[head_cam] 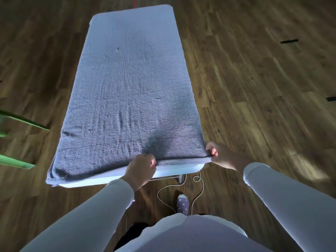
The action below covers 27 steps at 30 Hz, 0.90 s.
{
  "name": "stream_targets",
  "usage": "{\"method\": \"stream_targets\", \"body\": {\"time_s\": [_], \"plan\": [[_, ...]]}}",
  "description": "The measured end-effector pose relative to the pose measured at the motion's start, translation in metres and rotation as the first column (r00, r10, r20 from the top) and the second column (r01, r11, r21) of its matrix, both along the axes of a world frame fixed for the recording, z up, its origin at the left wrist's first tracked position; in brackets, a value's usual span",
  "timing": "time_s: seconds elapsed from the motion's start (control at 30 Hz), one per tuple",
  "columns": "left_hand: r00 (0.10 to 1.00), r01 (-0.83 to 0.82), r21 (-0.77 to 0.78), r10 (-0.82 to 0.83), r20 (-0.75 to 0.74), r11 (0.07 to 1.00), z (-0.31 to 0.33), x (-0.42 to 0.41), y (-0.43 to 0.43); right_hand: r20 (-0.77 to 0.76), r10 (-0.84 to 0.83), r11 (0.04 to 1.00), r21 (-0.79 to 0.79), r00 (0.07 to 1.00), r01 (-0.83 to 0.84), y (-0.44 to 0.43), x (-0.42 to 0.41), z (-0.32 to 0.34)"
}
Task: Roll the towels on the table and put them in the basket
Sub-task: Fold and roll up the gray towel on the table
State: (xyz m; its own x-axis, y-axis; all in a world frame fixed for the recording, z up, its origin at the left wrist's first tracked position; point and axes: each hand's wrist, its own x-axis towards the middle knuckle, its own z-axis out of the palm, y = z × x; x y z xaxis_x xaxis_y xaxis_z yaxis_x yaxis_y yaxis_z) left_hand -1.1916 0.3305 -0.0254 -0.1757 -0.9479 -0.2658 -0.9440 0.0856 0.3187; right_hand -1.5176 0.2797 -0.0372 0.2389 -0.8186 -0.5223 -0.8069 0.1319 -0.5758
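Note:
A grey-blue towel (127, 91) lies flat along a narrow white table (174, 171) and covers almost all of its top. More towel layers show at the near left corner under it. My left hand (141, 170) pinches the towel's near edge around the middle. My right hand (221, 155) pinches the same edge at the near right corner. The edge is lifted slightly between the two hands. No basket is in view.
Dark wooden floor surrounds the table. Green legs of some furniture (21, 122) stick in from the left. A white cable (197, 190) loops on the floor under the near end, beside my socked foot (182, 203). Black tape marks (289, 41) lie on the floor at right.

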Motion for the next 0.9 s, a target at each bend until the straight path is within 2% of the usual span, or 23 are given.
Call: {"method": "stream_targets", "body": {"time_s": [0.03, 0.1, 0.17, 0.27, 0.33, 0.43, 0.5, 0.6, 0.73, 0.9], "plan": [[1.000, 0.006, -0.004, -0.006, -0.006, 1.000, -0.001, 0.001, 0.000, -0.034, -0.019, 0.999, -0.037, 0.999, 0.018, 0.000, 0.002, 0.000], [1.000, 0.020, -0.002, -0.020, -0.020, 1.000, 0.000, 0.002, 0.001, -0.194, -0.053, 0.985, -0.170, 0.980, 0.019, 0.002, 0.009, 0.004], [0.999, 0.027, -0.010, -0.027, -0.037, 1.000, -0.001, 0.002, 0.004, -0.299, -0.058, 0.951, -0.306, 0.952, -0.038, 0.007, 0.025, 0.010], [0.996, 0.032, 0.006, -0.031, -0.086, 0.999, 0.001, 0.007, 0.008, -0.148, 0.129, 0.887, -0.425, 0.981, -0.181, 0.020, 0.072, 0.021], [0.988, 0.017, 0.024, -0.013, -0.151, 1.000, 0.001, 0.014, 0.009, -0.081, 0.296, 0.859, -0.413, 0.952, -0.302, 0.033, 0.106, 0.025], [0.985, 0.011, -0.001, -0.011, -0.172, 1.000, 0.000, 0.036, 0.018, -0.164, 0.384, 0.804, -0.424, 0.909, -0.416, 0.050, 0.150, 0.023], [0.993, 0.027, -0.005, -0.027, -0.114, 1.000, 0.000, 0.061, 0.026, -0.300, 0.346, 0.805, -0.392, 0.889, -0.446, 0.058, 0.171, 0.020], [0.999, 0.031, -0.002, -0.031, -0.042, 1.000, 0.001, 0.110, 0.037, -0.425, 0.268, 0.878, -0.262, 0.864, -0.401, 0.065, 0.195, 0.027], [0.999, -0.034, -0.057, 0.036, 0.027, 0.998, -0.001, 0.178, 0.046, -0.510, 0.268, 0.940, -0.049, 0.817, -0.339, 0.066, 0.229, 0.040], [0.993, -0.091, -0.076, 0.096, 0.068, 0.993, 0.000, 0.258, 0.048, -0.512, 0.173, 0.982, 0.024, 0.841, -0.188, 0.061, 0.257, 0.037]]}}
